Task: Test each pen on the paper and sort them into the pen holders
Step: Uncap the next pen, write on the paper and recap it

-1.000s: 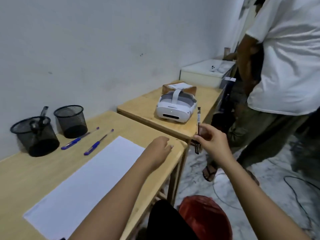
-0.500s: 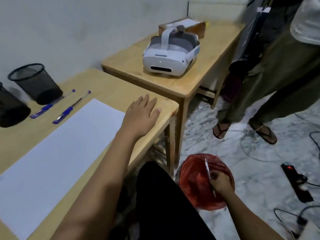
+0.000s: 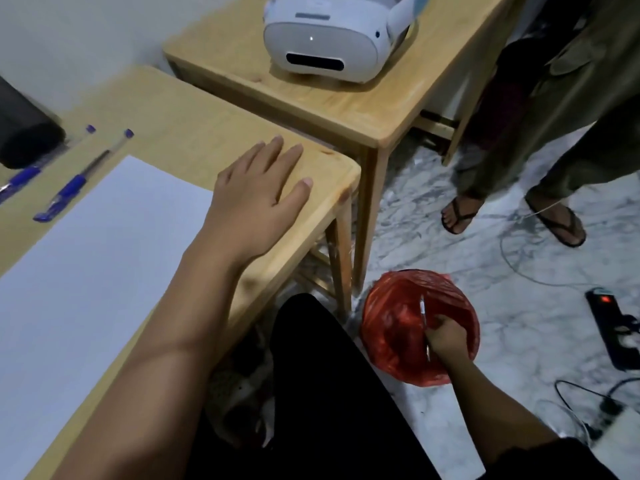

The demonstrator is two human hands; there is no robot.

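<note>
My right hand (image 3: 445, 339) grips a slim pen (image 3: 423, 315) down inside a bin lined with a red bag (image 3: 391, 323) on the floor. My left hand (image 3: 259, 195) lies flat, fingers spread, on the corner of the wooden table (image 3: 194, 109). A white sheet of paper (image 3: 90, 258) covers the table's near part. Two blue pens (image 3: 74, 185) (image 3: 20, 178) lie beside the paper at the left. A black mesh pen holder (image 3: 24, 133) shows partly at the left edge.
A white headset (image 3: 325, 36) sits on a second wooden table (image 3: 374, 109) behind. A person in sandals (image 3: 460, 213) stands at the right. Cables and a black power strip (image 3: 613, 327) lie on the marble floor. My dark-clothed leg (image 3: 329, 393) is below the table.
My view tipped downward from the wall to the floor. My right hand carried the pen from table height down into the red-lined bin. My left hand flattened on the table corner.
</note>
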